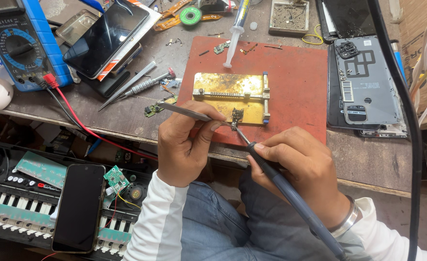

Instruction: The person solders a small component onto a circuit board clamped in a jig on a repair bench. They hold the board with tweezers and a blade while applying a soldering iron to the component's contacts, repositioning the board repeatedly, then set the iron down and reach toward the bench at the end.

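The small board (237,114) sits clamped at the near edge of a yellowed holder (230,98) on a red mat (295,82). Left on the cluttered worktop (126,116) lie a blue meter (18,43) and a phone (105,38). The left hand (184,150) pinches tweezers (184,112); the right hand (305,169) grips an iron (281,186), whose tip meets the board. An opened phone (365,82) lies right, partly behind a cable (406,130); the board's parts are too small to make out.

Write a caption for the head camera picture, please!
Left hand steadies tweezers, right hand holds soldering iron over small circuit board.
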The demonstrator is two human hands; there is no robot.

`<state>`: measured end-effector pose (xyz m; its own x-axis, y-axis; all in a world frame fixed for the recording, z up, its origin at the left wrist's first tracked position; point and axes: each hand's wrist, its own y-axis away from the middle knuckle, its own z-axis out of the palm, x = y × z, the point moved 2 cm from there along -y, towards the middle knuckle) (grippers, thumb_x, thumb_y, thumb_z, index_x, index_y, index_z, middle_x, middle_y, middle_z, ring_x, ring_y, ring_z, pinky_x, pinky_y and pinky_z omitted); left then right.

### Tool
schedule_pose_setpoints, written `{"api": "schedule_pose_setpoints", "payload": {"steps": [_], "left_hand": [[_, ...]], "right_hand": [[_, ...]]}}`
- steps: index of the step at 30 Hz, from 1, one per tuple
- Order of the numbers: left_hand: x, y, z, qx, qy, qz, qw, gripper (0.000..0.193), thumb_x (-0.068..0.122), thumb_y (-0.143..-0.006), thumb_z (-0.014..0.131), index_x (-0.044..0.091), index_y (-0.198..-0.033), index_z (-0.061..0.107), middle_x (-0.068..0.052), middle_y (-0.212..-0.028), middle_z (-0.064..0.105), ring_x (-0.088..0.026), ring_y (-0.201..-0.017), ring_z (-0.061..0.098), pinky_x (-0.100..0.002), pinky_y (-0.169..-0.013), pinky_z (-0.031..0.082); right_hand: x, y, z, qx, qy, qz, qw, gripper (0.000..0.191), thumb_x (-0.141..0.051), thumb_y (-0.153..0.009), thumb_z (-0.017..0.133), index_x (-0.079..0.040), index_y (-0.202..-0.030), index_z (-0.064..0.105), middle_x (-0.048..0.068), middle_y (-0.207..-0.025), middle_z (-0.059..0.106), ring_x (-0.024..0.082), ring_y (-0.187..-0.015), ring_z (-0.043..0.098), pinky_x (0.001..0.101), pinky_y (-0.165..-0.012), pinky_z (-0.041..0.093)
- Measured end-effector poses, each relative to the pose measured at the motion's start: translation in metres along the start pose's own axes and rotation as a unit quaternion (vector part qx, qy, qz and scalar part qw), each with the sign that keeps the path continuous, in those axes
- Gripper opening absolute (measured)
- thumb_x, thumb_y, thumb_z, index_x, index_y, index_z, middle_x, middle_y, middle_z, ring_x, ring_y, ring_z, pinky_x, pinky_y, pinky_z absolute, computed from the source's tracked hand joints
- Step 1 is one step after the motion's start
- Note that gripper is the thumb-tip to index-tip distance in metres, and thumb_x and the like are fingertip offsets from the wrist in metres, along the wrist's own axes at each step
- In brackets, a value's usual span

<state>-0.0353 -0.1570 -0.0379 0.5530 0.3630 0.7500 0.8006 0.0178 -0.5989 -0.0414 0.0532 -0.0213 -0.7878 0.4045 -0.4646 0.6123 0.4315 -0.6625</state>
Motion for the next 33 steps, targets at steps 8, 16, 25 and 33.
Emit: {"api": "schedule_pose_setpoints", "payload": {"steps": [8, 16, 25, 33], "left_hand": [[0.0006, -0.0001, -0.0005, -0.003, -0.002, 0.001, 1.0, 0.008, 0.001, -0.102, 0.068, 0.002, -0.109, 0.067, -0.007, -0.103, 0.07, -0.015, -0.092, 0.073, -0.027, -0.081, 0.059], [0.0011, -0.0007, -0.0002, -0.001, -0.001, 0.004, 1.0, 0.008, 0.001, -0.102, 0.069, 0.002, -0.109, 0.067, -0.007, -0.103, 0.07, -0.015, -0.092, 0.073, -0.027, -0.081, 0.059], [0.0011, -0.0002, 0.0006, 0.003, -0.001, 0.004, 1.0, 0.008, 0.001, -0.102, 0.069, 0.002, -0.109, 0.067, -0.007, -0.103, 0.07, -0.015, -0.092, 0.073, -0.026, -0.08, 0.059], [0.0011, -0.0003, 0.0015, 0.007, -0.016, 0.007, 1.0, 0.008, 0.002, -0.102, 0.069, 0.003, -0.11, 0.066, -0.007, -0.103, 0.071, -0.015, -0.092, 0.074, -0.027, -0.079, 0.06]], "right_hand": [[0.0004, 0.0001, -0.0001, -0.002, 0.0, 0.0, 1.0, 0.023, -0.007, -0.075, 0.087, -0.001, -0.09, 0.071, 0.01, -0.086, 0.07, 0.023, -0.075, 0.066, 0.033, -0.063, 0.053], [0.001, 0.0004, -0.0001, -0.004, -0.003, 0.002, 1.0, 0.023, -0.007, -0.074, 0.087, -0.001, -0.09, 0.07, 0.01, -0.087, 0.07, 0.022, -0.074, 0.066, 0.0322, -0.062, 0.052], [0.0009, 0.0002, 0.0006, 0.002, 0.003, -0.001, 1.0, 0.024, -0.006, -0.074, 0.087, -0.001, -0.09, 0.07, 0.01, -0.088, 0.07, 0.023, -0.076, 0.067, 0.0324, -0.064, 0.053], [0.0002, 0.0002, 0.0002, 0.001, 0.003, 0.002, 1.0, 0.024, -0.006, -0.074, 0.087, -0.001, -0.09, 0.07, 0.01, -0.088, 0.07, 0.023, -0.076, 0.067, 0.0324, -0.064, 0.053]]}}
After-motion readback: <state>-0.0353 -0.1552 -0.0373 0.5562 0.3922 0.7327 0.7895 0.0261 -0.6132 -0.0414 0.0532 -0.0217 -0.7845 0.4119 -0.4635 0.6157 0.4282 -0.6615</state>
